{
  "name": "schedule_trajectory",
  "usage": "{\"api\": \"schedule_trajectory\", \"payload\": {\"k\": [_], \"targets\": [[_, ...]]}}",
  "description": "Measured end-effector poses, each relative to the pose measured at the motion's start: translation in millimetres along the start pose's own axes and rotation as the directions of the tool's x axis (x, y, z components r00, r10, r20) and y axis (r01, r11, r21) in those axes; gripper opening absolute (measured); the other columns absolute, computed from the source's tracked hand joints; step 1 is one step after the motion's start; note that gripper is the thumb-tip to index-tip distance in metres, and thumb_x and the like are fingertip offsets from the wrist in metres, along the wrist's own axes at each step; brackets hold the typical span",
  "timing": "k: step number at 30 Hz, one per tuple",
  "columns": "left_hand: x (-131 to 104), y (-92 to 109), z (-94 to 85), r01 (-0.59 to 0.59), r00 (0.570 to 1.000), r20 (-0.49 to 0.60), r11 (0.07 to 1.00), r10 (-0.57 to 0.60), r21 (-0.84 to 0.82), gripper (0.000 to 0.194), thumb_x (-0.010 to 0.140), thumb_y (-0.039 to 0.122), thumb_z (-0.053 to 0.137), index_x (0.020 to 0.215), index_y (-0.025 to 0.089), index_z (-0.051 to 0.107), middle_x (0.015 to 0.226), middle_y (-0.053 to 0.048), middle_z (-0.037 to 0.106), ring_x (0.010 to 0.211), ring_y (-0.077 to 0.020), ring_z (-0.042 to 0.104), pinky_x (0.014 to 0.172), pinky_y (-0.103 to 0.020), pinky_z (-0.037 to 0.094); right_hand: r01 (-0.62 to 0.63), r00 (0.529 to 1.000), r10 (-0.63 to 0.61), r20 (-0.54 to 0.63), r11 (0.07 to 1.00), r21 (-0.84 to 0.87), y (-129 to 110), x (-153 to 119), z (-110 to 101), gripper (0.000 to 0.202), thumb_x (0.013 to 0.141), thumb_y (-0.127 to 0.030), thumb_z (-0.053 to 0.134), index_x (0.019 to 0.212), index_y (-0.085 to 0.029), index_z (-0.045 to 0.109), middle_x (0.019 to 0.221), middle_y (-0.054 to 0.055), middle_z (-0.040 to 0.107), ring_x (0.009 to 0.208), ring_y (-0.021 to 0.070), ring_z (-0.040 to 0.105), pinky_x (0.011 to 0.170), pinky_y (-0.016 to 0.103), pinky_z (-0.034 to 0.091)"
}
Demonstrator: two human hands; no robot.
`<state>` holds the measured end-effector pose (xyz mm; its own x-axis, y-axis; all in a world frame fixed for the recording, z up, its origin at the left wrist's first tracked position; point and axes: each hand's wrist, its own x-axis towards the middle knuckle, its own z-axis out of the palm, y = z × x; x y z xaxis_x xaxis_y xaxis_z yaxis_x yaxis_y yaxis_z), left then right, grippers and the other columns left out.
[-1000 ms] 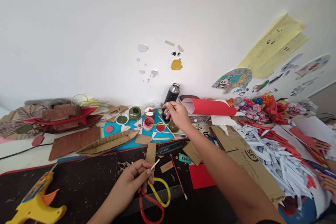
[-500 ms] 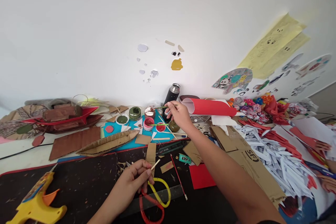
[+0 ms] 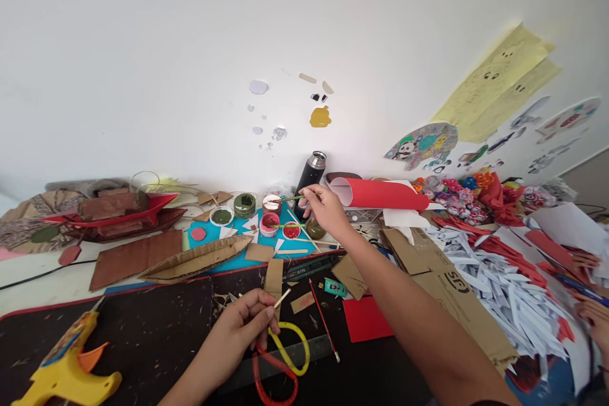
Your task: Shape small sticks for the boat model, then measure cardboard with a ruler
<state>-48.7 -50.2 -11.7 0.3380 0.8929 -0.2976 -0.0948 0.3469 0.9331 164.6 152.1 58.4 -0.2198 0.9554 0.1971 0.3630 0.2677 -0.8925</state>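
My right hand (image 3: 321, 206) is closed around the green handle of a thin paintbrush (image 3: 295, 197). Its tip reaches the mouth of a jar of white and brown paint (image 3: 271, 204). Below it, my left hand (image 3: 250, 320) pinches a short pale wooden stick (image 3: 282, 298), which points up to the right. Scissors with red and yellow handles (image 3: 304, 355) lie beside and partly under that hand. A pink paint pot (image 3: 269, 224) has another green-handled brush across it. Near it are a small pot of red paint (image 3: 292, 231), a green paint jar (image 3: 244, 205) and its lid (image 3: 221, 216).
A yellow glue gun (image 3: 71, 365) lies front left. A cardboard boat hull (image 3: 197, 260) sits before a red-brown model boat (image 3: 128, 216). Behind stand a black flask (image 3: 311, 174) and a red corrugated roll (image 3: 385, 194). Paper strips (image 3: 504, 298) pile up right, near another person's hand (image 3: 594, 320).
My right hand has tilted slightly, and the brush tip has dropped a little into the paint jar. My left hand is still. At the far right, the other person's hands have moved.
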Motion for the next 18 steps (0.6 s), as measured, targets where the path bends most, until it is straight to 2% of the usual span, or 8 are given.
{"api": "schedule_trajectory", "payload": {"k": [7,12,18], "targets": [[-0.1,0.8,0.7,-0.001,1.000,-0.008,1.000,0.001,0.013,0.068,0.077,0.086,0.073,0.093,0.020,0.064,0.078,-0.004,0.076,0.056,-0.0139,0.061,0.054,-0.026,0.038,0.014,1.000,-0.015,0.020,1.000,0.012,-2.0,-2.2,4.8,0.029,0.104,-0.048,0.057,0.103,-0.022,0.070,0.087,0.001,0.074,0.056,0.0125,0.070,0.045,0.021,0.047],[0.1,2.6,1.1,0.006,1.000,-0.009,1.000,-0.006,0.011,0.067,0.077,0.085,0.074,0.093,0.020,0.064,0.079,-0.005,0.076,0.056,-0.0143,0.061,0.054,-0.027,0.039,0.031,0.999,-0.030,0.037,0.998,-0.047,1.1,-0.9,5.5,0.027,0.106,-0.043,0.054,0.102,-0.022,0.071,0.088,0.001,0.076,0.057,0.0119,0.071,0.048,0.021,0.048],[0.1,3.4,1.7,0.007,1.000,-0.012,1.000,-0.007,-0.003,0.066,0.076,0.084,0.075,0.092,0.021,0.065,0.078,-0.004,0.076,0.055,-0.0145,0.061,0.053,-0.027,0.038,0.018,1.000,-0.017,0.014,0.997,-0.073,-1.8,-1.2,-2.8,0.028,0.105,-0.047,0.055,0.103,-0.023,0.070,0.087,0.001,0.076,0.058,0.0132,0.071,0.049,0.023,0.049]]}}
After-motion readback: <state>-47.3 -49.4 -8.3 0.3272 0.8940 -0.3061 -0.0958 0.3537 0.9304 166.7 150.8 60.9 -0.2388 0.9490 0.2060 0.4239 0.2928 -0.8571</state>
